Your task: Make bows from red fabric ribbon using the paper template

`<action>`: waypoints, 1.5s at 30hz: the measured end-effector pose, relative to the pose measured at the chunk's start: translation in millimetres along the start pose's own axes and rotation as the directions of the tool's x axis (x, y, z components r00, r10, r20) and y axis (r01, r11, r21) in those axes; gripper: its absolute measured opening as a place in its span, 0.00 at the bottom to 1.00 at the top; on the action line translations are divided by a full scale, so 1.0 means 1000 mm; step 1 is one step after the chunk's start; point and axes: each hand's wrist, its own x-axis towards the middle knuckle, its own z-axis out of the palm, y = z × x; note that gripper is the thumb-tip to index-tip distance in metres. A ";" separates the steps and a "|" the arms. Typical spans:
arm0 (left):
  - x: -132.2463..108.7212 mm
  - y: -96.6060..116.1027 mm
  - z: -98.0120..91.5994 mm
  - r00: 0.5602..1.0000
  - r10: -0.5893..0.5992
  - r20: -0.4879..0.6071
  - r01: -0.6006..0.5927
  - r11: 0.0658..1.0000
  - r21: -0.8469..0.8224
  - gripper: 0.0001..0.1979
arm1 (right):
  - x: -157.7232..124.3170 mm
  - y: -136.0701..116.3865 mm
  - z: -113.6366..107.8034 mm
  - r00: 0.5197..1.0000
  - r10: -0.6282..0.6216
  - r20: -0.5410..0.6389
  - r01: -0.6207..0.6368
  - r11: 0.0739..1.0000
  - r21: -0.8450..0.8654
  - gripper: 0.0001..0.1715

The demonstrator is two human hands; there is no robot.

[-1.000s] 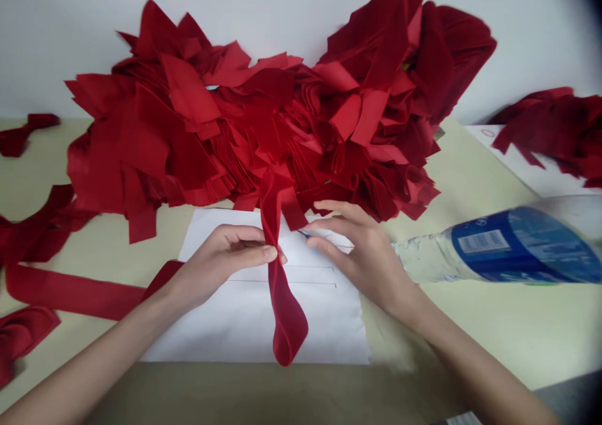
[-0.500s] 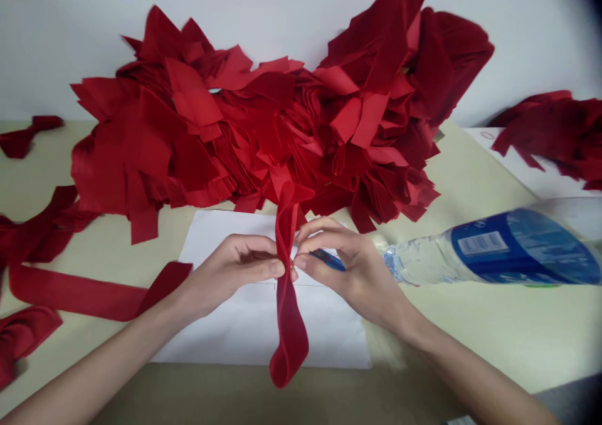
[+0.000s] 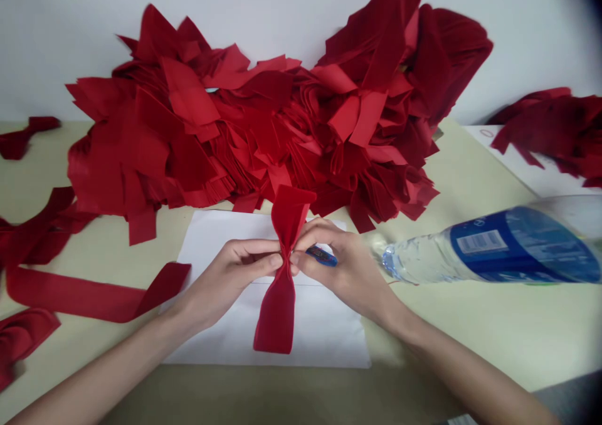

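A looped red ribbon (image 3: pixel 276 315) is pinched narrow at its middle and spreads wide above and below, like an upright bow. My left hand (image 3: pixel 239 271) grips its pinched middle from the left, thumb and fingers closed on it. From the right, my right hand (image 3: pixel 336 259) closes thumb and fingertips on the same middle. Beneath both hands lies a white paper sheet (image 3: pixel 207 343) with a thin line across it. A small blue object (image 3: pixel 322 256) shows within the curve of my right hand; whether that hand holds it is unclear.
Behind the hands, a large heap of red ribbon pieces (image 3: pixel 188 143) leans by the wall. A clear bottle with a blue label (image 3: pixel 489 243) lies at the right. Loose red ribbon (image 3: pixel 79 293) lies left, and another red pile (image 3: pixel 555 124) is far right on paper.
The ribbon has turned so its broad face shows, and its middle is squeezed tighter. The fingers of my right hand have drawn in onto the pinched middle.
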 end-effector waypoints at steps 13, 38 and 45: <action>-0.002 0.005 0.003 0.999 0.013 -0.030 -0.010 0.994 0.108 0.04 | -0.001 0.010 0.009 1.000 -0.017 -0.017 0.016 0.999 -0.042 0.07; 0.000 0.000 -0.003 0.999 -0.018 -0.040 0.018 1.000 -0.005 0.03 | 0.002 0.009 0.004 0.997 0.059 0.040 -0.061 0.997 0.046 0.06; 0.003 -0.003 -0.002 0.997 -0.042 -0.068 0.034 0.993 -0.113 0.05 | 0.001 0.008 0.004 0.998 0.056 0.039 -0.056 0.998 0.002 0.05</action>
